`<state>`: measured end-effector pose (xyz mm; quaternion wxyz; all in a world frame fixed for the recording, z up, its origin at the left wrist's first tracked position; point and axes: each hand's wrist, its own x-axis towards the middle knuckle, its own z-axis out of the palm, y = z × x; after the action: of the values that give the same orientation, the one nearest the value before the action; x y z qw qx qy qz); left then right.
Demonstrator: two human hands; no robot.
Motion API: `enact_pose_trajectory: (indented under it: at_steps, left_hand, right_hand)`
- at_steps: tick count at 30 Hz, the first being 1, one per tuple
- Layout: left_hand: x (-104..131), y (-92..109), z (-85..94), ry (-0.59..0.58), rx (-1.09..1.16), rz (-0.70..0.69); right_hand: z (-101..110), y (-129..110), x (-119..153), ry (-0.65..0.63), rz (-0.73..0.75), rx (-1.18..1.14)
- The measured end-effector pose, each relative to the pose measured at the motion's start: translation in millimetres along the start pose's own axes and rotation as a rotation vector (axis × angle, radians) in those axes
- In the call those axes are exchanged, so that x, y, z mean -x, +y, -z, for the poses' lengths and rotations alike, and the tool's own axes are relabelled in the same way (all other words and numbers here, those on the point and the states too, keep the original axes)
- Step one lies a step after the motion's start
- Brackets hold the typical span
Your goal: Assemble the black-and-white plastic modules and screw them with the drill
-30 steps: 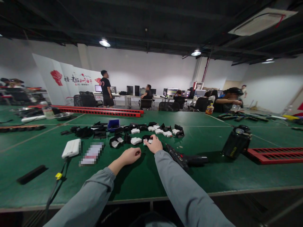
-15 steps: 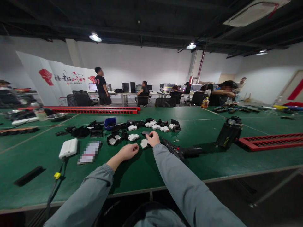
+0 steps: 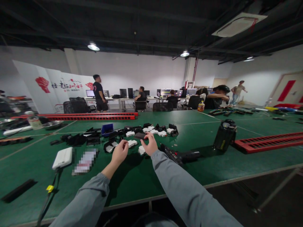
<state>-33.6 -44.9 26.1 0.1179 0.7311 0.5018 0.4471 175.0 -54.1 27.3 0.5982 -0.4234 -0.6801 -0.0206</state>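
My right hand (image 3: 150, 145) pinches a flat dark plastic piece (image 3: 139, 135) between thumb and fingers, raised a little over the table. To its left, my left hand (image 3: 120, 153) has its fingertips pressed together; whatever they may hold is too small to see. Below the dark piece, partly covered by my right hand, lies a white block-like part (image 3: 141, 150). Another white part (image 3: 132, 143) rests between my hands, just beyond them. A black electric screwdriver-like tool (image 3: 176, 154) lies to the right of my right wrist.
Black housings and more white parts lie beyond my hands, around a blue bin (image 3: 107, 129). A white power bank (image 3: 62, 157) with a cable and a phone (image 3: 85, 161) are at left. A black cylindrical device (image 3: 224, 135) and red slotted rail (image 3: 272, 142) are at right.
My right hand has lifted the dark piece up from beside the white part. My left hand has risen and turned, its fingertips now pointing up and away from me. The view has tilted up slightly.
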Motion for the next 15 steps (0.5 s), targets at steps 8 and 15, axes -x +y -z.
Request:
enact_pose_trajectory:
  at_steps: [8,15]
  left_hand:
    - [-5.6,-6.1,0.9,-0.142,0.322,-0.063]
    - [0.7,-1.5,-11.6,-0.346,0.557,0.043]
  right_hand:
    - [8.2,-40.8,19.3,-0.394,0.128,-0.075]
    - [8.1,-43.7,20.1,-0.491,0.054,-0.093]
